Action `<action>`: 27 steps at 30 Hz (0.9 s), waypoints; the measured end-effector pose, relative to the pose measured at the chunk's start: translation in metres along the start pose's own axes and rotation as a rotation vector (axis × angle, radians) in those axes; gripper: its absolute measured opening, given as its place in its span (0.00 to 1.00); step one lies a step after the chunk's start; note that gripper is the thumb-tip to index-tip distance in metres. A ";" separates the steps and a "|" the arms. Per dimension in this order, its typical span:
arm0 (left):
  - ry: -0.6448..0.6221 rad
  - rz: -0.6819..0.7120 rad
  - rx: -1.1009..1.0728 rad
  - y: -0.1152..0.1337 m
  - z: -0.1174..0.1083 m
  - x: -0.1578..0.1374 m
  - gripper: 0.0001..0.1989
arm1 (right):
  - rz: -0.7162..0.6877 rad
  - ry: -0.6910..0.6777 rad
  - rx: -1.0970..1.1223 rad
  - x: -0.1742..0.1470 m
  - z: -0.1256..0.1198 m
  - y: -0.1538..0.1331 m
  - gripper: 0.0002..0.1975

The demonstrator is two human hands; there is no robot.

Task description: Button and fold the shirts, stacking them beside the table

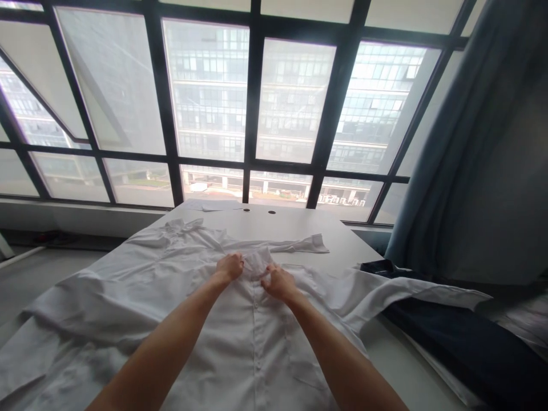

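Note:
A white button-up shirt [231,342] lies front side up on the white table [295,220], its button placket running down the middle toward me. My left hand [231,266] is closed on the left side of the shirt's collar. On the collar's other side, my right hand [277,281] pinches the fabric with thumb and fingers. One sleeve stretches right, past the table edge. More white cloth [171,245] lies crumpled to the left and behind the collar; whether it is a second garment I cannot tell.
Dark navy clothing [462,342] is piled at the right edge of the table. A grey-blue curtain [479,160] hangs at right. Beyond the table stands a large black-framed window [252,103]. Papers [212,205] and two round cable holes are at the far end.

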State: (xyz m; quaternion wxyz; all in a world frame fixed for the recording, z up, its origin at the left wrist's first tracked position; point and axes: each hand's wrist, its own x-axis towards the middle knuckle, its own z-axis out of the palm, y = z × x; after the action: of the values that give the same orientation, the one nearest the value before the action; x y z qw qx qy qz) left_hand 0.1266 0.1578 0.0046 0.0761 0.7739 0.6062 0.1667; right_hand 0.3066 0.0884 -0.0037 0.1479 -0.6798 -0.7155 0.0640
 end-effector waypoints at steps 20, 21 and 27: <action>0.204 0.435 -0.417 -0.007 0.013 -0.088 0.04 | -0.099 0.483 0.348 0.001 0.002 0.008 0.40; 0.203 0.396 -0.453 -0.007 0.015 -0.087 0.03 | -0.097 0.447 0.359 0.001 0.002 0.012 0.41; 0.209 0.140 -0.938 -0.016 0.027 -0.077 0.27 | 0.055 0.178 0.368 0.003 -0.002 0.032 0.41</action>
State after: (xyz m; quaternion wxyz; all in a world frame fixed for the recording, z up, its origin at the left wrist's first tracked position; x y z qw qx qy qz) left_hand 0.1053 0.0902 -0.0382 0.3441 0.6741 0.4166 0.5035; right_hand 0.3377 0.0933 -0.0113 0.3302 -0.6637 -0.6570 0.1373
